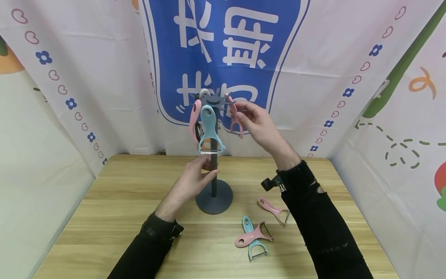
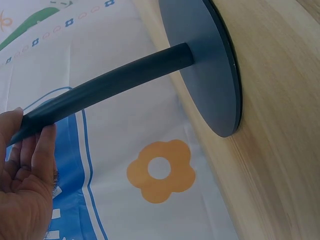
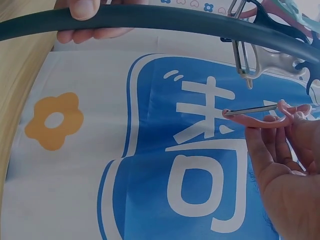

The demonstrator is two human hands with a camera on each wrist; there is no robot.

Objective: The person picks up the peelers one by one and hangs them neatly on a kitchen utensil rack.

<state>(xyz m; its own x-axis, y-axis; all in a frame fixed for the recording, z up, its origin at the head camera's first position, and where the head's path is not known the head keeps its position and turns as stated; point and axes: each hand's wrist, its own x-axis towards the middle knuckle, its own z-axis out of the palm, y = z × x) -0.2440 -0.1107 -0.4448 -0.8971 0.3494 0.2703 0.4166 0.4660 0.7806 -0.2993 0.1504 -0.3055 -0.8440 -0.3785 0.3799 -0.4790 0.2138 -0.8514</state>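
A dark grey stand (image 1: 214, 166) with a round base and a hooked top rises from the table. My left hand (image 1: 193, 178) grips its post low down, thumb and fingers around it, as the left wrist view also shows. Up at the hooks, my right hand (image 1: 256, 122) pinches a pink peeler (image 1: 234, 112), its handle end right at a hook. On the stand's near side hang a blue peeler (image 1: 210, 126) and another pink peeler (image 1: 195, 120). Behind them, partly hidden, are a white peeler (image 3: 275, 62) and a dark one (image 3: 275, 22).
Right of the base, a pink peeler (image 1: 254, 235) lies across a blue peeler (image 1: 258, 250) on the wooden table (image 1: 122, 217). Another pink peeler (image 1: 273, 210) lies near them, beside the right sleeve. A printed cloth (image 1: 104, 58) hangs behind and at the sides.
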